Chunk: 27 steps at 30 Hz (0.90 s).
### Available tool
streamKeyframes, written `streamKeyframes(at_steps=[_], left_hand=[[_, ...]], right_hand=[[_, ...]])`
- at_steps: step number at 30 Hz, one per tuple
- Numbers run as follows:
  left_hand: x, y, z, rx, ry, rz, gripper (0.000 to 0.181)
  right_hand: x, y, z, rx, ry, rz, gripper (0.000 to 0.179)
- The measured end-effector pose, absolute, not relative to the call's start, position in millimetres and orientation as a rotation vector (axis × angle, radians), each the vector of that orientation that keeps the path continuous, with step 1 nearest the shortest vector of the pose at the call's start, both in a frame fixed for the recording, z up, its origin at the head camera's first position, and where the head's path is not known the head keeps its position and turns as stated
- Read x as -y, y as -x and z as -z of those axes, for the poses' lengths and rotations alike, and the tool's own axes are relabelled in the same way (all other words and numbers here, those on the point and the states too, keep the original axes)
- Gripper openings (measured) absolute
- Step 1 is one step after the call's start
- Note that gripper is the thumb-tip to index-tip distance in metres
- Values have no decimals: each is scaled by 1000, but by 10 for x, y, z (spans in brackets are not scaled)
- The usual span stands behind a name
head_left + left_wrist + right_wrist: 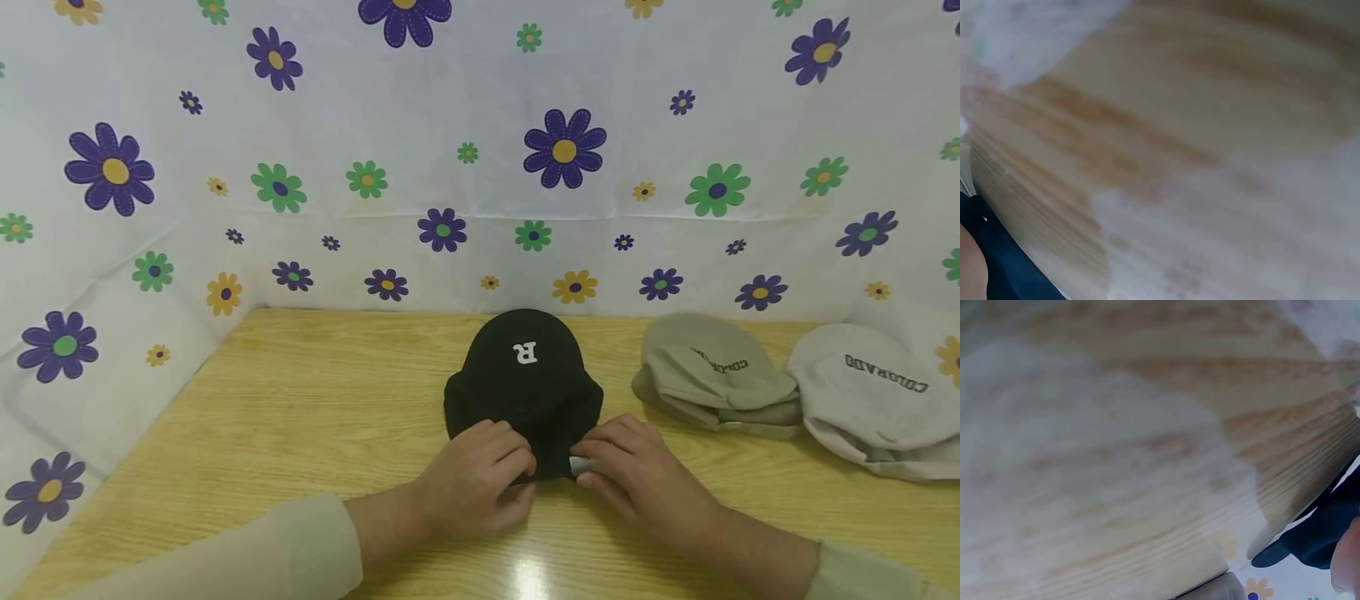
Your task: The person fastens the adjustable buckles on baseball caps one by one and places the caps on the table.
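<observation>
A black cap (pixel 525 400) with a white letter R on it sits on the wooden table, its near edge between the two hands. My left hand (pixel 480 475) grips that edge on the left with curled fingers. On the right, the fingers and thumb of my right hand (pixel 637 475) pinch the edge by a small grey-white piece (pixel 581 465), whose kind I cannot tell. Part of the cap's near edge is hidden behind the fingers. The left wrist view catches the black cap (pixel 1010 262) in its lower left corner; the right wrist view has it (pixel 1322 531) at the right.
To the right lie a tan cap (pixel 705 367) and an off-white cap (pixel 870 383), both lettered COLORADO and touching or nearly touching each other. Wooden table (pixel 300 400) extends to the left. A white flower-print cloth (pixel 480 100) hangs behind and at the sides.
</observation>
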<state>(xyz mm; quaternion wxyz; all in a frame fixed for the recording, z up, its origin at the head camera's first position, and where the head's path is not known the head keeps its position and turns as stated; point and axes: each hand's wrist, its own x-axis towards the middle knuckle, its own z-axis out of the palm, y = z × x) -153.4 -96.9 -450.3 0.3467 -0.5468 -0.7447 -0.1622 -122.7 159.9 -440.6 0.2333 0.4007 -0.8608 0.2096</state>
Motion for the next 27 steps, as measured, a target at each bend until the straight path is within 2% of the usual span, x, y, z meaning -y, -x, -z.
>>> streamKeyframes(at_steps=[27], left_hand=[[947, 1528, 4489, 1848, 1463, 393, 11]], right_hand=[[-1572, 1227, 4422, 2369, -1112, -572, 18]])
